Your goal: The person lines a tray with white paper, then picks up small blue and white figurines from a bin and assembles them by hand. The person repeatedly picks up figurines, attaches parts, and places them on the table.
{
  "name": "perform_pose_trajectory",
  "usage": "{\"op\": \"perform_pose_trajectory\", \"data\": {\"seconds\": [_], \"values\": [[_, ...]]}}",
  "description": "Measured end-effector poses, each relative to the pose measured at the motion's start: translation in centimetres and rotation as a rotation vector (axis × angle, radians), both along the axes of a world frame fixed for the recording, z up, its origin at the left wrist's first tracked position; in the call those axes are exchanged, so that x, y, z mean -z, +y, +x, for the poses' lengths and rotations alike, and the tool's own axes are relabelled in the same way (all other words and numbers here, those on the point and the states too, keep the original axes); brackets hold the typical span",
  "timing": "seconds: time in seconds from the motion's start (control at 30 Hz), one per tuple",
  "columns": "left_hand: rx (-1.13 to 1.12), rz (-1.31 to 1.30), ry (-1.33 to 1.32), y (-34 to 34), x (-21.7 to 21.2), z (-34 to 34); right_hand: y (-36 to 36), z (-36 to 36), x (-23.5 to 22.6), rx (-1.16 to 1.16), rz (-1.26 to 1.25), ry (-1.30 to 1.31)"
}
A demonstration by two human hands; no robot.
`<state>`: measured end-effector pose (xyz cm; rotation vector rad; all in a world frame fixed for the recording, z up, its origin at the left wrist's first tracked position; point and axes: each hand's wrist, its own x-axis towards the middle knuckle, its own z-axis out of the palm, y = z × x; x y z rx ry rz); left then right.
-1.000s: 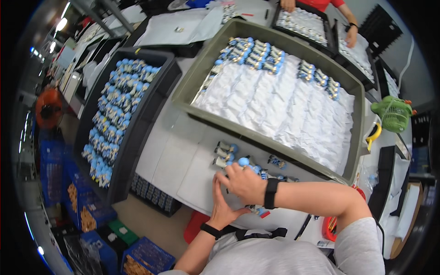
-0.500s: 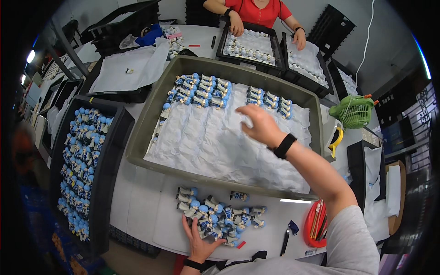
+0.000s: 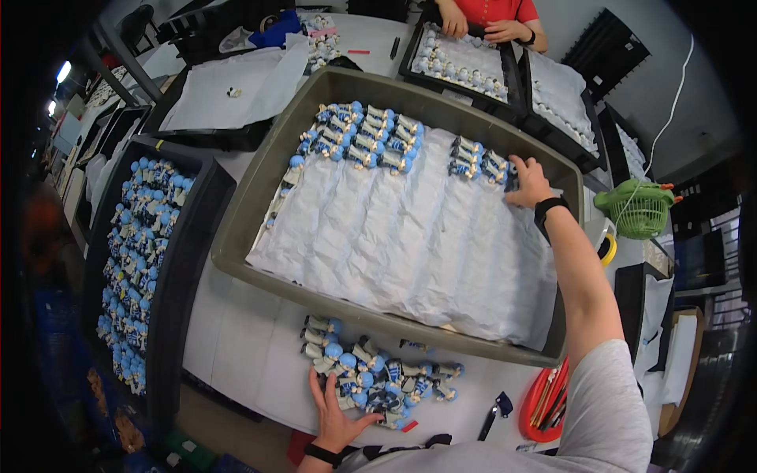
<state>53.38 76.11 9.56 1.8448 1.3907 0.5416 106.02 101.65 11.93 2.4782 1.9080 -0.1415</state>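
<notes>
Watching remotely, I see the right hand (image 3: 531,186) curled beside figures (image 3: 465,162) at the tray's (image 3: 256,197) right side, its grip unclear; the left hand (image 3: 335,424), open, thumb spread, borders the pile (image 3: 371,377) of figures on the table (image 3: 244,331).

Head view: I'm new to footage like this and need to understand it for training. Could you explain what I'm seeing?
There is no machine here: a person works barehanded. A wide fisheye camera on their head looks down, so straight edges bend.

On the white table lies a pile of small blue-topped figures. The left hand rests at its edge, fingers spread. Beyond is an olive tray with a white lining and more figures. The right hand touches figures there; whether it grips one is unclear.

At left, a black bin holds many more. The hands at the top are a co-worker's.
</notes>
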Motion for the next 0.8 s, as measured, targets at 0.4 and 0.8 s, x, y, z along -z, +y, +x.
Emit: {"op": "perform_pose_trajectory", "data": {"seconds": [0.4, 0.8], "values": [[0.003, 0.06, -0.037, 0.3, -0.5, 0.3, -10.9, -14.2, -13.9, -0.401, 0.27, 0.611], [0.127, 0.157, 0.104, -1.9, -2.2, 1.1, -24.5, -26.4, -4.5, -0.647, -0.204, 0.458]]}}
